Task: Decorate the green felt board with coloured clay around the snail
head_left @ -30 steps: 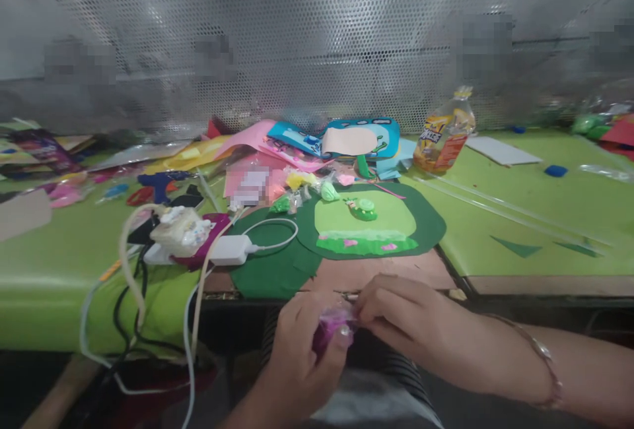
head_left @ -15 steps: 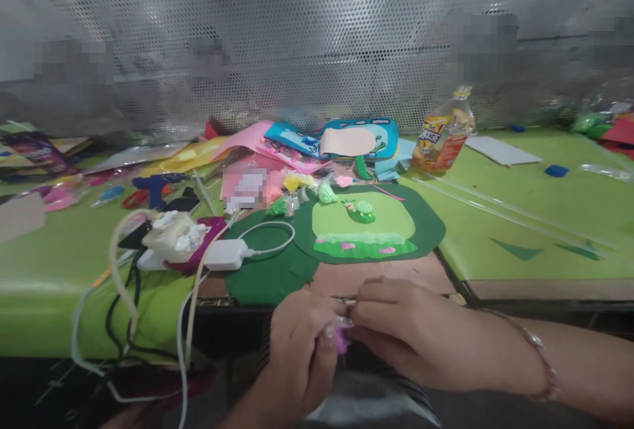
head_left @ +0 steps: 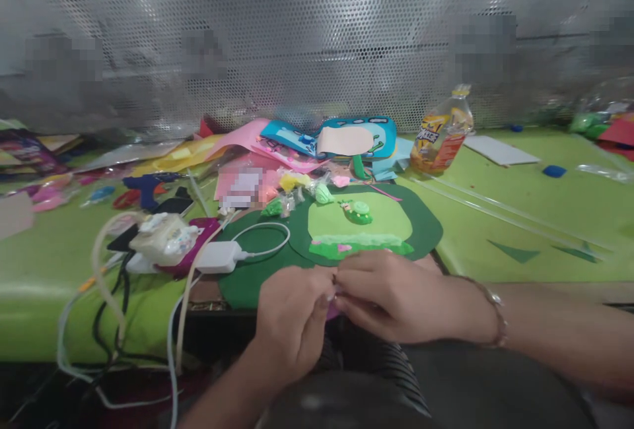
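Note:
Between my two hands, at the table's front edge, is a small clear plastic bag of purple clay (head_left: 332,311), mostly covered by my fingers. My left hand (head_left: 290,323) pinches it from one side, thumb against the fingers. From the other side my right hand (head_left: 391,297), with a bracelet on its wrist, grips it too. Just beyond lies a dark green cut-out sheet (head_left: 428,221) with a light green panel. A green clay snail (head_left: 360,212) sits on it, above a strip of green clay grass (head_left: 396,245) with pink bits.
Wrapped clay lumps (head_left: 323,193) lie behind the green sheet. A white charger (head_left: 218,257) and a power strip with cables (head_left: 171,244) stand at left. A bottle of orange liquid (head_left: 440,135) stands behind, right. A blue glue gun (head_left: 148,189) lies at left.
Both hands have risen slightly toward the table edge with the bag, now overlapping the green sheet's lower edge. Less of the purple clay shows. The view has shifted a little.

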